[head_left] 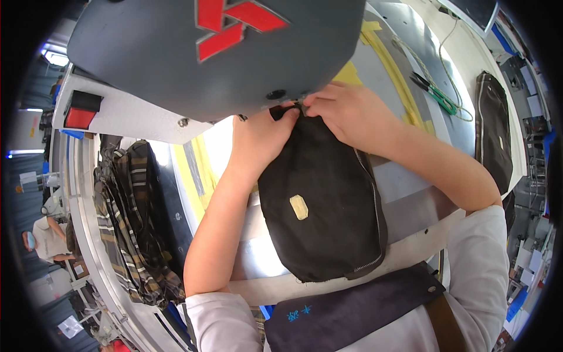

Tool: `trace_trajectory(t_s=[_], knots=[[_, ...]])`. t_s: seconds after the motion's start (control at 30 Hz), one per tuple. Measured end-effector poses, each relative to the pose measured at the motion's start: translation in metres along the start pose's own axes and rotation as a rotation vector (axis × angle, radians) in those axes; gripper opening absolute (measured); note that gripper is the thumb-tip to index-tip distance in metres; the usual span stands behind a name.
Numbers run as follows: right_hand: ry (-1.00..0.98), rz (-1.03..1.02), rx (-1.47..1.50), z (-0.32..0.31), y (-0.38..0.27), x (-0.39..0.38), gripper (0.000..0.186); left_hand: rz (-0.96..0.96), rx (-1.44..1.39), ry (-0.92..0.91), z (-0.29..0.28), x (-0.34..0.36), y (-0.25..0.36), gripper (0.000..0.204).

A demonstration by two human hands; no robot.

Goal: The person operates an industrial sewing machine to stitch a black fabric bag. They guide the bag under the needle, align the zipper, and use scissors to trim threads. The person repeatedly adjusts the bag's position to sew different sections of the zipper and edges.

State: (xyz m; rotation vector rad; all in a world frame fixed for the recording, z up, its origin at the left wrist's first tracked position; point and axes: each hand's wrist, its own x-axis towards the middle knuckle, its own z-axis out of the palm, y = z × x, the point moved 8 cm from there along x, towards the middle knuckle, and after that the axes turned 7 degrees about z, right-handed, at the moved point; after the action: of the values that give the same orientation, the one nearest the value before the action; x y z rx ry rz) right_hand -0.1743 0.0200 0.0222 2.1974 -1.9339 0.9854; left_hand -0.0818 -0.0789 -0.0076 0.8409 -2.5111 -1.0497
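Note:
A black fabric panel (319, 246) with a zip down its right side and a small pale yellow patch (298, 206) lies beneath the dark grey machine head (141, 53) with red shapes on it. My left hand (267, 132) is closed on the panel's top edge, thumb pressed against it, just under the machine. Close beside it on the right, my right hand (340, 114) pinches the same top edge with its fingertips. The exact spot between my fingertips is partly hidden.
Striped dark fabric pieces (126, 223) hang at the left. Another black zipped piece (492, 135) lies at the right, near green-handled snips (440, 100) and a cord. Yellow tape (399, 94) runs along the metal table. A co-worker (50, 237) is at the far left.

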Motion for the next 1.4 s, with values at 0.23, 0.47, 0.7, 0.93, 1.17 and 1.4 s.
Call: trace_trajectory(t_s=[0.23, 0.47, 0.7, 0.93, 1.17, 1.4], knots=[[-0.002, 0.051, -0.003, -0.002, 0.000, -0.002, 0.009, 0.052, -0.009, 0.099, -0.001, 0.005, 0.001, 0.035], [-0.021, 0.044, -0.153, 0.012, -0.005, 0.004, 0.016, 0.193, 0.101, 0.266, -0.002, 0.001, -0.006, 0.023], [-0.116, 0.077, -0.089, 0.012, -0.002, -0.004, 0.021, 0.296, 0.064, 0.450, -0.009, -0.010, 0.003, 0.013], [-0.091, 0.067, -0.141, 0.008, -0.017, -0.005, 0.024, 0.282, 0.054, 0.465, -0.006, -0.016, 0.005, 0.014], [-0.115, 0.105, -0.155, 0.007, -0.004, -0.008, 0.027, 0.286, -0.013, 0.519, -0.007, -0.012, 0.007, 0.013], [-0.106, 0.100, -0.154, 0.007, -0.008, -0.006, 0.026, 0.285, -0.030, 0.513, -0.004, -0.011, 0.003, 0.012]])
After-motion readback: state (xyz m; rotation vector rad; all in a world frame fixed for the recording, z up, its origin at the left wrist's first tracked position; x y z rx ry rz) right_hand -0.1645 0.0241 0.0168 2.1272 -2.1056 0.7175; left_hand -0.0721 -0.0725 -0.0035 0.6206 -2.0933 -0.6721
